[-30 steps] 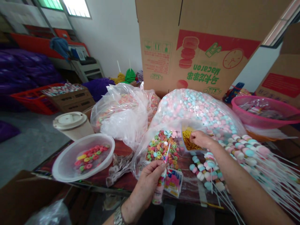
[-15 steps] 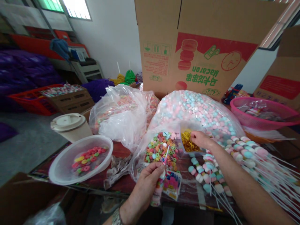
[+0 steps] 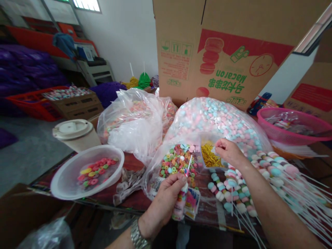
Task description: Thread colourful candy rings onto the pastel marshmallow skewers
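My left hand (image 3: 169, 192) is closed around the gathered neck of a bagged marshmallow skewer (image 3: 178, 207); its white stick points up past my thumb. The clear printed bag hangs below my fingers. Over the right edge of a small clear tray (image 3: 219, 168) is my right hand (image 3: 229, 152), thumb and fingertips pinched together. Whatever sits between them is too small to make out. Gold twist ties (image 3: 210, 155) lie in that tray. Printed bags (image 3: 194, 204) lie flat on the table just behind the skewer.
Unwrapped marshmallow skewers (image 3: 282, 173) are piled at right. Big bags of marshmallows (image 3: 215, 117) and ring candies (image 3: 135, 117) stand behind. At left are a white bowl (image 3: 61, 183) and a lidded cup (image 3: 77, 135). A pink basket (image 3: 293, 129) sits far right, a carton (image 3: 181, 27) at the back.
My right hand has lifted from among the gold twist ties and shifted slightly right. My left hand, with the bagged skewer, has moved a little to the right. The camera view has shifted slightly.
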Demonstrator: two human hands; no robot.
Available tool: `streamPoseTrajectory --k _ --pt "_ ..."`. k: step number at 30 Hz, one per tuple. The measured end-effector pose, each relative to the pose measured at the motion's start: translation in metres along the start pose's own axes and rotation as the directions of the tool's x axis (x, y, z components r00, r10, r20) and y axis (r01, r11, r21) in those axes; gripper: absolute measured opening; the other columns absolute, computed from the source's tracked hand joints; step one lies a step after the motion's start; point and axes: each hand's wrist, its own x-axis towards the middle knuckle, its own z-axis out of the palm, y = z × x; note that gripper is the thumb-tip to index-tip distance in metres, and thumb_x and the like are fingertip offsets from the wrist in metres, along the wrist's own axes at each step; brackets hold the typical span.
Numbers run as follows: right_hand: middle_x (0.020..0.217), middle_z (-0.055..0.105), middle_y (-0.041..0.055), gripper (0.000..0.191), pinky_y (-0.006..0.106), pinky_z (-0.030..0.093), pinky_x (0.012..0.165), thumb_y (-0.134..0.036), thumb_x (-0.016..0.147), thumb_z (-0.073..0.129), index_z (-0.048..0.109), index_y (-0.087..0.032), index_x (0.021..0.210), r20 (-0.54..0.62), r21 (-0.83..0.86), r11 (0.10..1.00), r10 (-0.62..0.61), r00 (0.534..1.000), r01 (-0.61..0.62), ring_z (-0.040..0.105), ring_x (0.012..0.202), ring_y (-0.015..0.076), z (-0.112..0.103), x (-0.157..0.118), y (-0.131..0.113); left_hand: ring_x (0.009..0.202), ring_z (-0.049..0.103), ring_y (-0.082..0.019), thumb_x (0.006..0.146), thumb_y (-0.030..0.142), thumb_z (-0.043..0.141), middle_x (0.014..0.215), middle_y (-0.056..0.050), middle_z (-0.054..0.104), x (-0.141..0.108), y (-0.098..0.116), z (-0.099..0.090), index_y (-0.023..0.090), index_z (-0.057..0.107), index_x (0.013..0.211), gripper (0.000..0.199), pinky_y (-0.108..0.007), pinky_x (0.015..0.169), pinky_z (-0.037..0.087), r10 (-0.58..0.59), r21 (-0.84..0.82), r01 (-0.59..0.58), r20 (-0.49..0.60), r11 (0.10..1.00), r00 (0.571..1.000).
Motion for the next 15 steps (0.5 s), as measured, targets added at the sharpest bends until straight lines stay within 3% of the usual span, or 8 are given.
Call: streamPoseTrajectory --k 4,8,10,12,15 --pt "0.085 0.064 0.0019 0.007 0.03 0.049 0.073 -0.021 0.083 0.059 0.062 -0.015 0.086 0.108 -0.13 0.99 0.062 0.992 -0.048 0.06 0.081 0.0171 0.011 0.007 0.0 0.03 0.03 -0.003 0.067 0.04 0.069 0.047 0.007 0.047 -0.001 -0.001 -0.003 0.018 0.052 0.073 0.029 -0.014 0.032 0.023 -0.002 0.011 0.002 0.008 1.0 1.0" --pt "0.113 0.059 0.006 0.027 0.038 0.051 0.079 -0.033 0.09 0.055 0.057 -0.017 0.111 0.185 -0.206 0.969 0.179 0.966 -0.14 0.06 0.094 0.0191 0.038 0.02 -0.002 0.03 0.03 -0.004 0.066 0.04 0.07 0.046 0.008 0.046 -0.004 -0.003 -0.006 0.019 0.051 0.073 0.029 -0.014 0.029 0.02 -0.014 -0.001 0.014 -0.021 1.0 1.0" --pt "0.117 0.057 0.0065 0.029 0.038 0.052 0.08 -0.033 0.09 0.054 0.056 -0.018 0.115 0.196 -0.208 0.964 0.206 0.959 -0.164 0.059 0.096 0.0196 0.043 0.024 -0.004 0.029 0.03 -0.004 0.066 0.042 0.069 0.046 0.007 0.046 -0.005 -0.003 -0.007 0.019 0.051 0.073 0.031 -0.014 0.028 0.019 -0.028 -0.01 0.028 -0.025 1.0 0.999" --pt "0.108 0.06 0.0057 0.025 0.035 0.052 0.075 -0.032 0.09 0.055 0.059 -0.015 0.108 0.183 -0.195 0.966 0.206 0.961 -0.17 0.061 0.089 0.0182 0.038 0.022 -0.005 0.028 0.028 -0.003 0.066 0.043 0.069 0.045 0.008 0.046 -0.006 -0.002 -0.009 0.019 0.05 0.072 0.031 -0.014 0.027 0.019 -0.034 -0.009 0.033 -0.032 0.999 0.999" --pt "0.076 0.062 0.0012 0.019 0.025 0.048 0.059 -0.028 0.09 0.051 0.062 -0.013 0.087 0.131 -0.155 0.975 0.18 0.975 -0.159 0.06 0.067 0.0137 0.014 0.0 -0.013 0.031 0.034 -0.004 0.066 0.042 0.07 0.048 0.006 0.048 -0.005 0.001 -0.009 0.018 0.051 0.071 0.03 -0.014 0.03 0.023 -0.023 0.001 0.023 -0.032 1.0 0.999"
